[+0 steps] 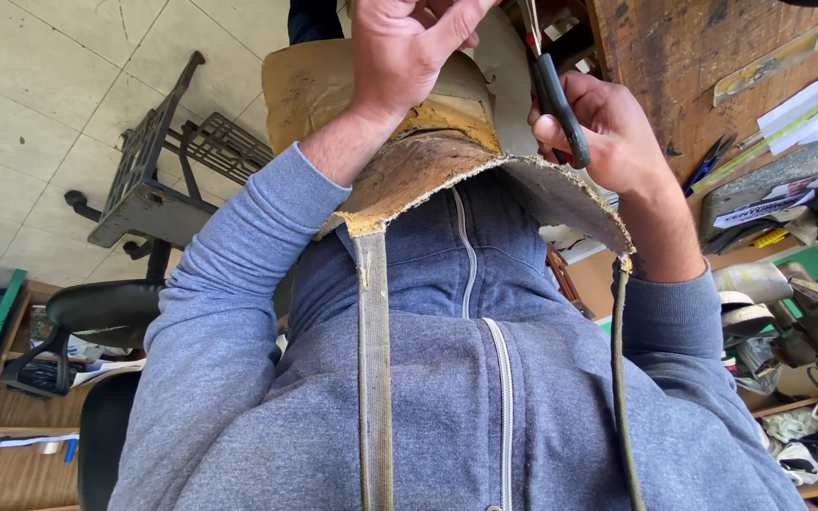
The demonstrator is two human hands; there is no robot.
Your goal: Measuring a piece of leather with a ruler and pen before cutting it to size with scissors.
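Observation:
I look down my own chest, in a blue-grey zip hoodie (485,397) and a worn tan leather apron (428,161) hung on two straps. My left hand (409,47) is raised over the apron with fingers pinched on a grey sheet of material (502,66). My right hand (608,123) grips black-handled scissors (553,95). Their blades point up along the sheet's edge and run out of the top of the view. Part of the sheet is hidden behind my left hand.
A dark wooden workbench (674,57) with papers and small tools stands to the right. Below it are shelves with shoe soles and scraps (769,303). A black iron treadle stand (158,180) and a black chair (97,312) are on the tiled floor at left.

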